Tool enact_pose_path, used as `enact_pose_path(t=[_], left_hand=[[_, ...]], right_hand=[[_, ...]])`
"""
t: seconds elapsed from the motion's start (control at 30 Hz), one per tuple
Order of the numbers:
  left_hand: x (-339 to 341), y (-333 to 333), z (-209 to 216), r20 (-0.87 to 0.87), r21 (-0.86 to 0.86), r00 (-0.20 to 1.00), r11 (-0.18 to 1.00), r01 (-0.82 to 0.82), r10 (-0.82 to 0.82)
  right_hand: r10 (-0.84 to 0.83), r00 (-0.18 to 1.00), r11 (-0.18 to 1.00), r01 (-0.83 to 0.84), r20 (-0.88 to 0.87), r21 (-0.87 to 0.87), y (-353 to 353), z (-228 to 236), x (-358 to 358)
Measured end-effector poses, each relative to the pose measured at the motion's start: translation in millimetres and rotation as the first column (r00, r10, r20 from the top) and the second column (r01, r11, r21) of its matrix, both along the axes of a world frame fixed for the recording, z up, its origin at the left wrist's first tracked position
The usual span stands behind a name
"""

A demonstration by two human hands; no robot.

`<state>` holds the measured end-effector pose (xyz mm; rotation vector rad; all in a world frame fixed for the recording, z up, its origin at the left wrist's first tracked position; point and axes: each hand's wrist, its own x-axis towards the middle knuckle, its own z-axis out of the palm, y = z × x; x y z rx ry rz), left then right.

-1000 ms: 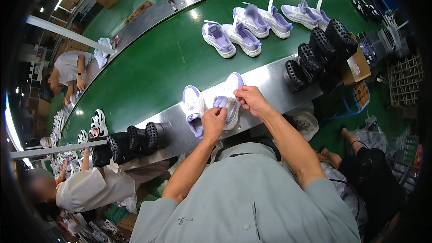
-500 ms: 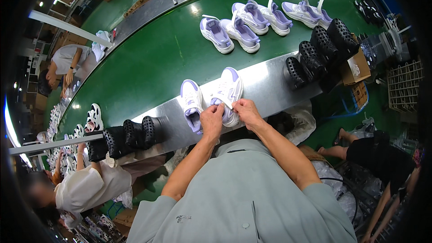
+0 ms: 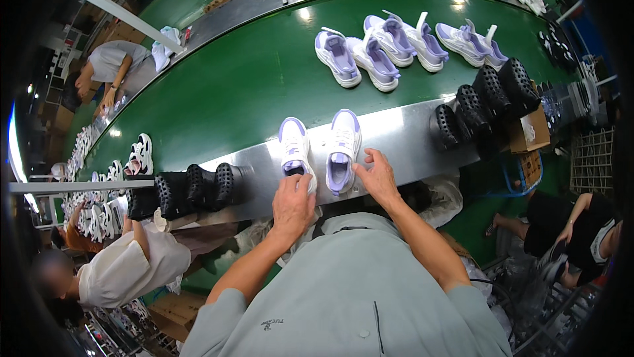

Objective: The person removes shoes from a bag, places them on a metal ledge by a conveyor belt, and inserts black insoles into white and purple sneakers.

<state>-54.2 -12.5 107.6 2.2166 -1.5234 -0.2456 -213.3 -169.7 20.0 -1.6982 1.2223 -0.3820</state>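
Two white-and-lilac sneakers stand side by side on the metal ledge in front of me, toes pointing away. At the left sneaker [image 3: 293,142], my left hand [image 3: 293,204] has its fingers closed over the heel and collar, hiding part of the opening. The right sneaker [image 3: 343,139] has its strap lying across the top, and its lilac lining shows. My right hand [image 3: 378,177] is beside that sneaker's opening, thumb close to its side and fingers apart, with nothing held in it.
Several more lilac-and-white sneakers [image 3: 371,60] with raised straps stand on the green belt [image 3: 244,86]. Black perforated shoe forms [image 3: 470,106] stand on the ledge to the right, others [image 3: 198,185] to the left. A co-worker in a pale top [image 3: 135,264] is close on my left.
The right sneaker's strap, held by both hands before, now lies down across it. My left hand has moved to the left sneaker's heel; my right hand has let go and opened.
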Motion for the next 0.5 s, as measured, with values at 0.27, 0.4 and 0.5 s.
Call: enact_pose_path(t=[0.27, 0.4, 0.5], left_hand=[[11.7, 5.3, -56.3, -0.236, 0.151, 0.97, 0.984, 0.096, -0.059], [12.6, -17.5, -50.6, -0.153, 0.391, 0.987, 0.92, 0.014, 0.05], [48.5, -37.1, -48.2, -0.005, 0.28, 0.996, 0.956, -0.084, 0.09]], right_hand=[[0.419, 0.908, 0.855, -0.384, 0.026, -0.349, 4.3, -5.1, 52.8], [0.261, 0.962, 0.964, -0.255, 0.083, -0.082, -16.6, -19.0, 46.7], [0.035, 0.969, 0.824, -0.166, -0.244, -0.542, -39.5, -58.7, 7.0]])
